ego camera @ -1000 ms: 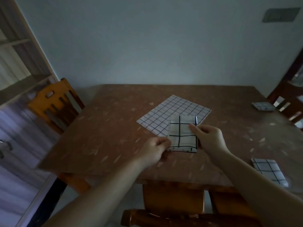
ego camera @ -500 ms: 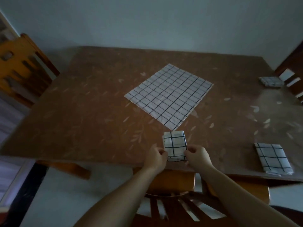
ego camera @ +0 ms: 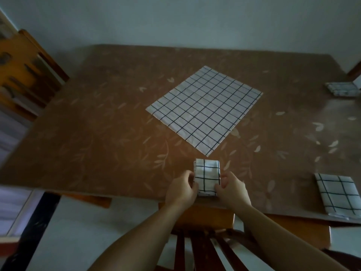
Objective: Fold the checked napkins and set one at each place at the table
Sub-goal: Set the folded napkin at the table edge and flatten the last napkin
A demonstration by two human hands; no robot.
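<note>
At the bench's point(ego camera: 97, 153) near edge, the left hand point(ego camera: 180, 189) and right hand point(ego camera: 231, 190) pinch the folded napkin's point(ego camera: 207, 174) two sides, fingers curled onto the cloth. Letting go unevenly could spring the folds open or drag it over the edge. Farther in, an unfolded napkin point(ego camera: 204, 108) lies flat mid-bench.

Your table point(ego camera: 93, 133) is brown with a pale leaf print all over. Mid-frame there's an unfolded checked napkin point(ego camera: 204, 109) lying flat. A small folded napkin point(ego camera: 207, 173) sits at the near edge, lower centre; another folded one point(ego camera: 339, 194) at lower right, and a third point(ego camera: 340, 89) far right.
</note>
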